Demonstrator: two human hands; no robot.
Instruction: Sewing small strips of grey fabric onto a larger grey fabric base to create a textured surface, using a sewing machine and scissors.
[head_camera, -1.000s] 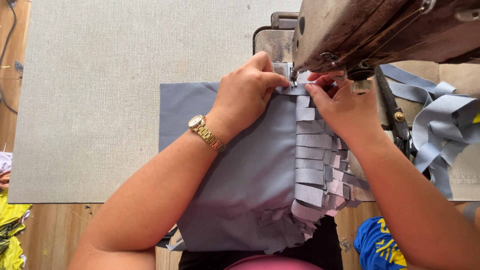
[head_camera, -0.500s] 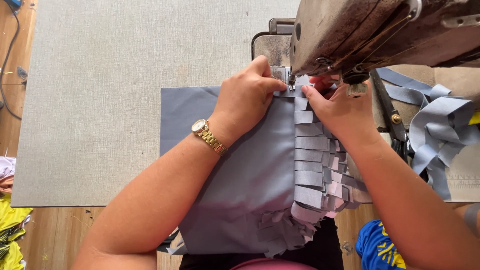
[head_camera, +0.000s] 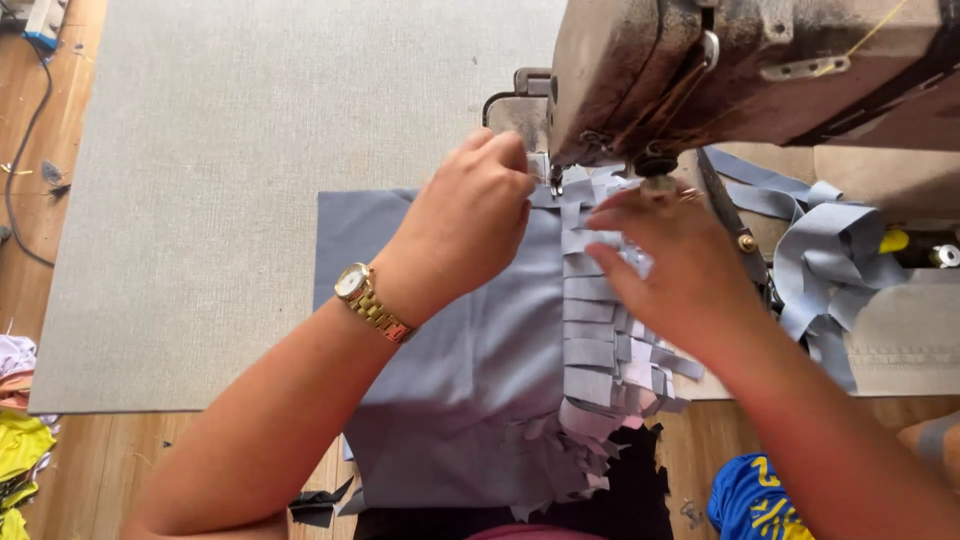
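Observation:
A grey-blue fabric panel (head_camera: 470, 400) lies under the head of a worn brown sewing machine (head_camera: 760, 70). A column of short grey strips (head_camera: 590, 350) runs down the panel's right side. My left hand (head_camera: 465, 225), with a gold watch (head_camera: 355, 285) on its wrist, has its fingers curled and pinching the fabric right beside the presser foot (head_camera: 553, 180). My right hand (head_camera: 670, 270) is blurred. It lies over the upper strips with its fingers stretched toward the needle area, which it partly hides.
The machine sits in a grey-covered table top (head_camera: 220, 180). Loose grey ribbon (head_camera: 830, 260) is piled to the right by dark scissors (head_camera: 722, 205). Yellow cloth (head_camera: 20, 450) lies at lower left and a blue garment (head_camera: 750, 500) at lower right. A cable (head_camera: 20, 150) runs along the left edge.
My right hand has let go of its pinch at the needle and slid a little back over the strips, its fingers now flat. My left hand has stayed at the presser foot.

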